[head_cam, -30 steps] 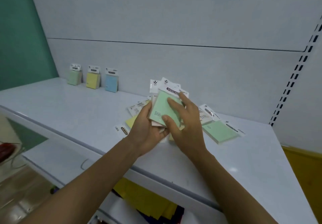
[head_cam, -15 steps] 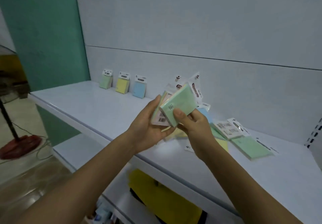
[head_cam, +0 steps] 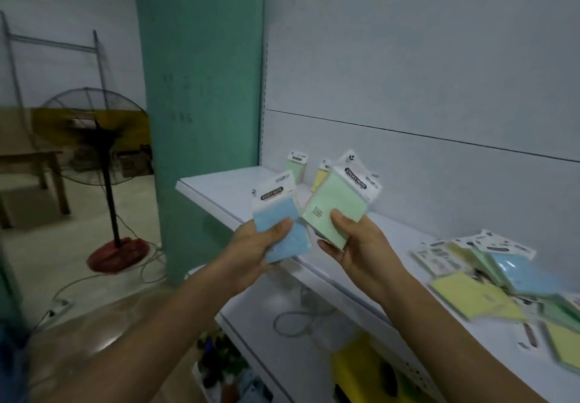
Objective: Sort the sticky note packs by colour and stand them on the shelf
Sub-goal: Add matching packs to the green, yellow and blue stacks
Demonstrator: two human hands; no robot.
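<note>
A pale blue wrapped sticky note pack (head_cam: pixel 284 230) is gripped by the left hand (head_cam: pixel 257 252), with the thumb curled over its face. A pale green wrapped pack (head_cam: pixel 335 211) is pinched by the right hand (head_cam: pixel 356 247), just beside the left. Both are held above the front edge of the white shelf (head_cam: pixel 226 192). A loose pile of packs (head_cam: pixel 489 274) lies well right of the right hand. Half a second ago, the two packs were held together as one stack. They are now parted.

Loose packs (head_cam: pixel 527 274) are blurred and cut by the right edge.
</note>
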